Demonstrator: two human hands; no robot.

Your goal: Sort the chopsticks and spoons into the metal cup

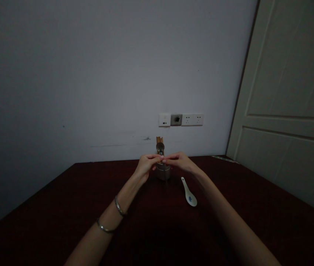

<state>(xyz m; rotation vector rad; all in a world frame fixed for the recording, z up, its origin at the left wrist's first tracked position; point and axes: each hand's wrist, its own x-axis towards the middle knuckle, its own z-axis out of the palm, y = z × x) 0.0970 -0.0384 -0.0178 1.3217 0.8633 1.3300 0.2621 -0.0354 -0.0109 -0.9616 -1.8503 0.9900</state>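
1. Near the middle of the table's [70,199] far edge, the fingers of a left hand [145,164] and a right hand [183,160] meet above and in front of a metal container [163,173], thumbs and forefingers drawn in close; whether they pinch anything small between them cannot be told.

2. Just behind the fingertips, wooden chopsticks [159,139] and a dark, round-bowled utensil [160,147] rise upright, apparently from the container; the hands hide where they enter it.

3. The work at the container appears in progress: the upright pieces look already placed, while a white spoon [191,200] lies outside. How much is left cannot be judged from this view.

4. The spoon rests flat, between the container and the right forearm, its handle angled toward the far edge and its blue-marked bowl toward the near edge.

5. Two silver bracelets [118,206] circle the left forearm.

6. Beyond, white sockets [192,119] line the pale wall [104,74], a patterned strip [225,159] lies at the table's far right corner, and a panelled door [290,85] stands at right.
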